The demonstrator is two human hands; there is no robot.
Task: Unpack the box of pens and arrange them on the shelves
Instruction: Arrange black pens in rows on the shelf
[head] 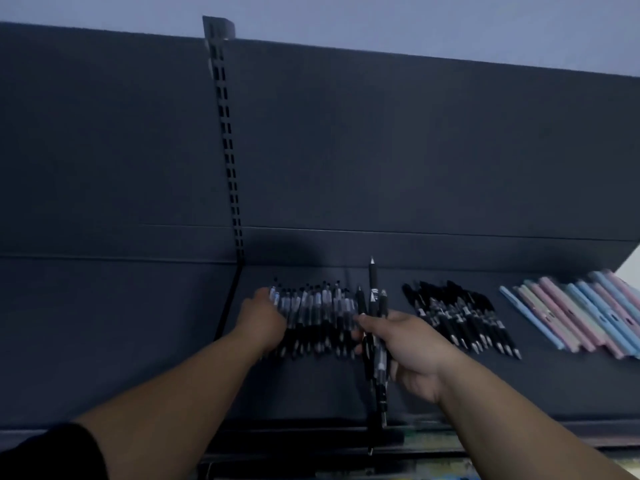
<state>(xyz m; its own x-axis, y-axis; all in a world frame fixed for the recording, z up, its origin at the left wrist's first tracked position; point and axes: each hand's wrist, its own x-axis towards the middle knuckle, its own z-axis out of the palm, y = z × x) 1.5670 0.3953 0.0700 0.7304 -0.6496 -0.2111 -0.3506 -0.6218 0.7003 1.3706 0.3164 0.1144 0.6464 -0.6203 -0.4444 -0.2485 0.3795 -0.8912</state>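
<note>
Bundle [373,299]: several dark pens standing nearly upright at centre frame, gripped by the right hand [408,351], whose fingers curl round the barrels.
Left hand [263,320]: touching the left end of the clear-barrelled pen row [318,313] lying on the shelf; its fingers are hidden, so whether they are open or closed cannot be told.
Writing: pale bands on the barrels, too blurred to read.
Shelf [138,341]: dark and flat; black pen group [460,317] and pastel pens [581,313] lie towards the right.
Room: dark back panel [381,150], slotted upright [227,133], pale wall [415,15] along the top.
</note>
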